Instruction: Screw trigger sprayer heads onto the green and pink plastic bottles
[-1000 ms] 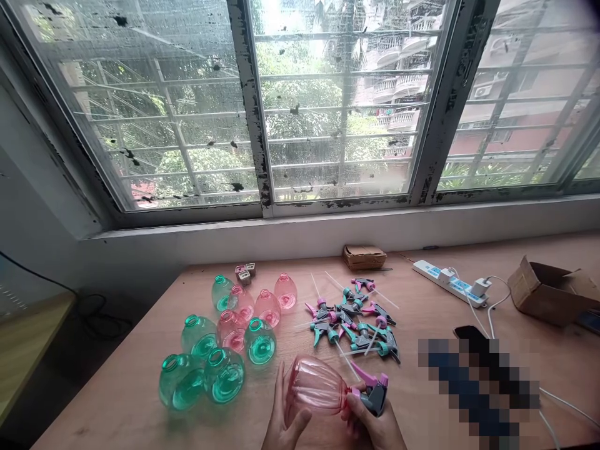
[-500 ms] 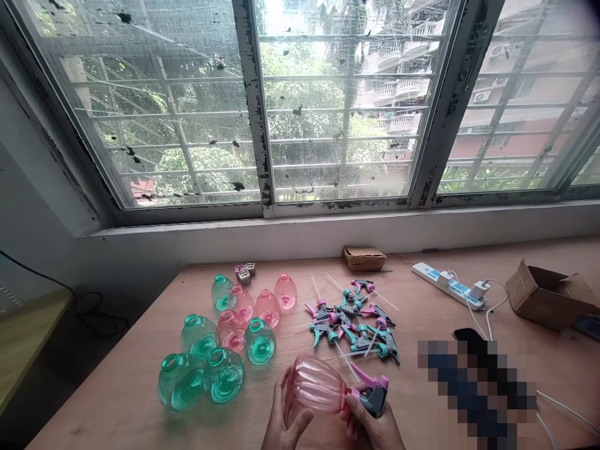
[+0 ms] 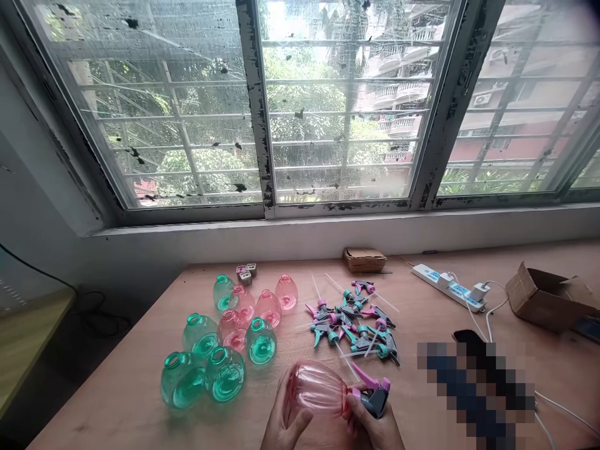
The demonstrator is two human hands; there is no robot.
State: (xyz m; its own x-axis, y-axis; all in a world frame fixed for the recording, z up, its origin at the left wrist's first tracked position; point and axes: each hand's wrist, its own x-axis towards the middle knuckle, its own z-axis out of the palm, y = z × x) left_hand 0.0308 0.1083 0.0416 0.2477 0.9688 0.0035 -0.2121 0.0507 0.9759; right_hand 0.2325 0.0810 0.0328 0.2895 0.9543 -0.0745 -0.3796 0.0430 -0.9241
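A clear pink spray bottle (image 3: pixel 319 389) lies sideways between my hands above the front of the table. My left hand (image 3: pixel 287 412) is wrapped round its base end, thumb along the lower side. At the neck, my right hand (image 3: pixel 368 422) grips the collar of a pink and grey trigger sprayer (image 3: pixel 375 394), which sits on the bottle's mouth; how tightly it is seated I cannot tell. To the left stand several open green bottles (image 3: pixel 225 375) and several pink bottles (image 3: pixel 269 309). Beyond my right hand lies a pile of trigger sprayers (image 3: pixel 354 322) with thin tubes.
A power strip (image 3: pixel 450 287) with plugs and white cables lies at the right, near an open cardboard box (image 3: pixel 548 297). A smaller carton (image 3: pixel 364 259) and some little cubes (image 3: pixel 245 273) are by the wall. A phone (image 3: pixel 469 340) lies beside a blurred-out patch.
Both hands keep their hold on the bottle and sprayer, nearly in place. The view has shifted very slightly; the standing bottles and the sprayer pile look unmoved.
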